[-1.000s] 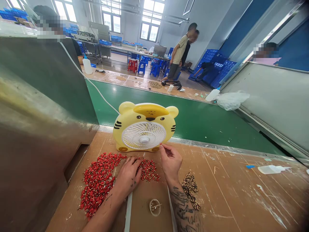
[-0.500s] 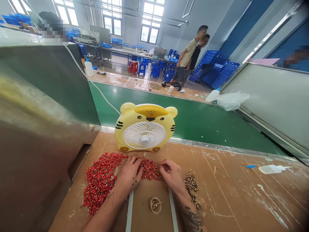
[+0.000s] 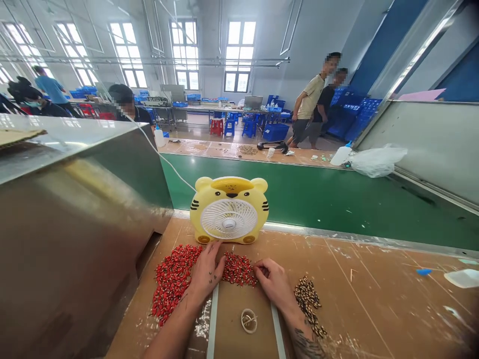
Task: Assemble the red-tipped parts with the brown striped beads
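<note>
R hand (image 3: 272,279), tips pinched, can't tell from where I'm standing on what: careless sweep could scatter small red pile (image 3: 240,270), right at its fingertips, on L side. L hand (image 3: 208,265), fingers loosely out, sits btwn that & big red pile (image 3: 172,284); if it slid, they might mix. Blk/gold pile (image 3: 307,300) by R forearm.

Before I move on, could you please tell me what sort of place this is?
Likely a factory workshop, judging by the apparent green conveyor belt, stacked blue crates and piled red parts.
</note>
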`<state>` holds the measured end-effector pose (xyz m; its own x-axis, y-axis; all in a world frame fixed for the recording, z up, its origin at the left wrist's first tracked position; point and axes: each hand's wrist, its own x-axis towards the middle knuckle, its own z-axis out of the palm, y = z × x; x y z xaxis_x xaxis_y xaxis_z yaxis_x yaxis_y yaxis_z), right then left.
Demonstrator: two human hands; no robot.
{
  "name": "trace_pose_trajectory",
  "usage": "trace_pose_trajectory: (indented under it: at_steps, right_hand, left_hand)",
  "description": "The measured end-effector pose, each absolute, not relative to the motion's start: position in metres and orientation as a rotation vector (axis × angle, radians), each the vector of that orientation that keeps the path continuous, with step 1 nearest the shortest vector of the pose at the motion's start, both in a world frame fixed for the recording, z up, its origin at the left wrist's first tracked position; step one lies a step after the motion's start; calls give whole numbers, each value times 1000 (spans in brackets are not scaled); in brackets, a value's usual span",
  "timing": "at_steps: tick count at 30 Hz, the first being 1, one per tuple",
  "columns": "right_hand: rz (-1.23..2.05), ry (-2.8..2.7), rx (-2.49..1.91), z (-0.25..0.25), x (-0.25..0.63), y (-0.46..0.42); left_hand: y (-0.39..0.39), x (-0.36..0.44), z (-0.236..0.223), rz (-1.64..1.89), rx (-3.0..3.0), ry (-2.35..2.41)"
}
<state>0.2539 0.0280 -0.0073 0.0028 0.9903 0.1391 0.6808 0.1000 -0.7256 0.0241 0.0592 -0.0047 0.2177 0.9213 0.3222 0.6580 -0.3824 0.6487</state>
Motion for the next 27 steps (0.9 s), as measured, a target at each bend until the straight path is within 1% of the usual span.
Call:
trace_pose_trajectory:
  at_steps: [5,16,27]
  right_hand:
    - [630,-1736,-1609,-11,257,28]
    - [667,-1702,-1597,-15,259,30]
    - [714,-1693,-1591,-12,257,30]
  left_hand:
    - [63,22,-14,1105,2087,1478]
    - [66,22,-25,1033,2067,1525]
    - [63,25,-12,1084,1934,1538]
